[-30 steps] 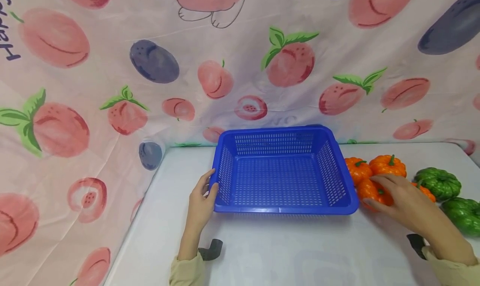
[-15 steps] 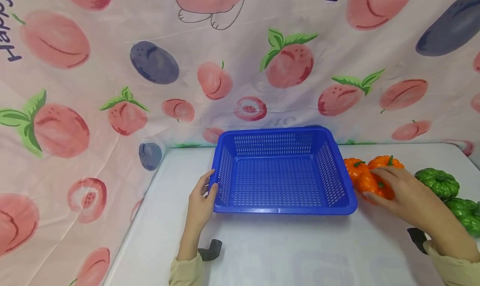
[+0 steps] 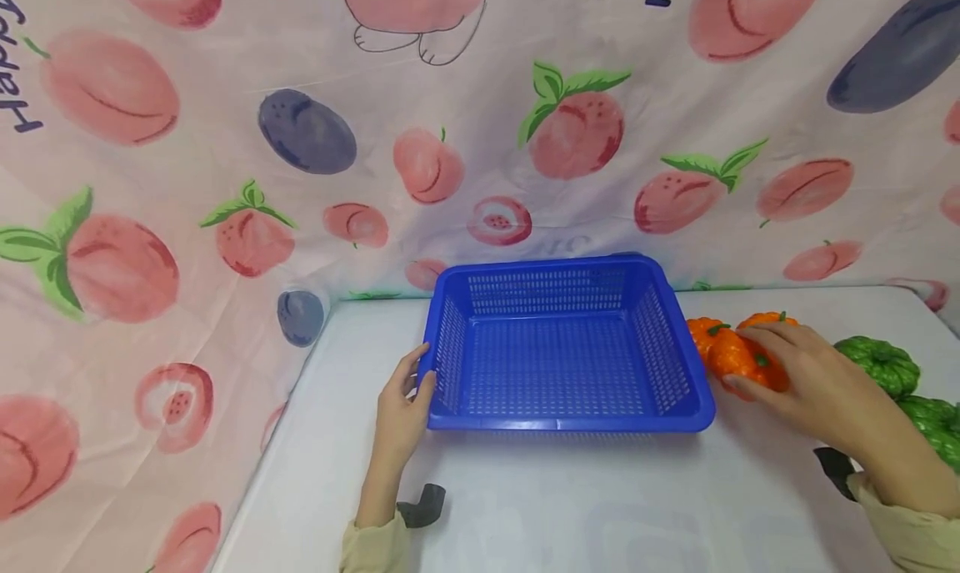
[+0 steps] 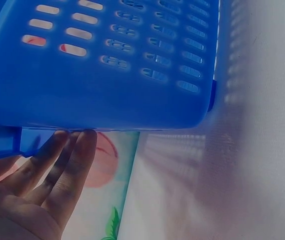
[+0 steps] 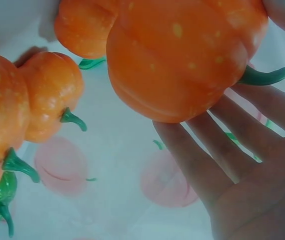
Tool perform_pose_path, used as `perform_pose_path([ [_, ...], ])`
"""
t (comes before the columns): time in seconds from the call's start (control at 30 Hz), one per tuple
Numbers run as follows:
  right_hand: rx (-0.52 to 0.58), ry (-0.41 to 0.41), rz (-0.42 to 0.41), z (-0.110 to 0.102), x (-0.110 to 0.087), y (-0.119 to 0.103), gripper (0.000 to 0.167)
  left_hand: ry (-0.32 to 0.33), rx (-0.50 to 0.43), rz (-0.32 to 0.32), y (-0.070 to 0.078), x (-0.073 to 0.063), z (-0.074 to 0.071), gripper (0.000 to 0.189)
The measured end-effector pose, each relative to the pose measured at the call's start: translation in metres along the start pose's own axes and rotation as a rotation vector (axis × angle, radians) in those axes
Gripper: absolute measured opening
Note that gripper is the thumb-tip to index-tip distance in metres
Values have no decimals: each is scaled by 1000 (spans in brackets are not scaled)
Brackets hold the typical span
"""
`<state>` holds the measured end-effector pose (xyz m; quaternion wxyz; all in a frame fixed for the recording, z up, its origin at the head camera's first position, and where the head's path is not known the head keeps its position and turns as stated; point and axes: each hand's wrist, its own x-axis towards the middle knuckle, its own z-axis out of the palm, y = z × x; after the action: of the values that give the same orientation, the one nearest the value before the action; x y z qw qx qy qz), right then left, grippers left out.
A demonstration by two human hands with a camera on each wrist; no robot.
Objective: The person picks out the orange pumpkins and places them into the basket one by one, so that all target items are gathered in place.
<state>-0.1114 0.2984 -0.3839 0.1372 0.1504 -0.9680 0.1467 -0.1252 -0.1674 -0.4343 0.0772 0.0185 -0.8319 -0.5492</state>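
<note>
A blue plastic basket (image 3: 558,423) with slotted walls stands on the white table, with nothing in it. My left hand (image 3: 402,410) holds its left rim, thumb on the near side and fingers against the outer wall; in the left wrist view the fingertips (image 4: 85,142) touch the blue plastic. To the right of the basket, my right hand (image 3: 806,381) grips an orange toy pumpkin (image 3: 738,360), ribbed with a green stem. In the right wrist view the pumpkin (image 5: 177,60) sits between thumb and fingers. The hand partly hides the pumpkins behind it.
Close beyond the held one are an orange pumpkin (image 3: 702,333) beside the basket and another (image 3: 765,319) behind my hand. Two green pumpkins (image 3: 881,366) lie farther right. A fruit-printed cloth (image 3: 495,156) hangs behind the table.
The right hand and its orange pumpkin have shifted slightly up and left in the head view. My left hand stays at the basket rim.
</note>
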Motion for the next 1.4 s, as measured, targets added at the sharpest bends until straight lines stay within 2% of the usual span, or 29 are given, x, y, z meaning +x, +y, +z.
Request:
perform_pose_path([
  [0.2,7,-12,-3,-2,4,-5,60,3,6,14,-3,-1,-1,42],
  [0.4,1,32,-53,-5,10,-8,59,13,-10,24,-5,4,0,42],
  [0.7,-23,-7,-5,-11,12,-14,64,25,0,19,-3,4,2,42],
  [1.4,13,-18,-14,-19,23,-29,66,15,-10,12,-2,0,3,42],
])
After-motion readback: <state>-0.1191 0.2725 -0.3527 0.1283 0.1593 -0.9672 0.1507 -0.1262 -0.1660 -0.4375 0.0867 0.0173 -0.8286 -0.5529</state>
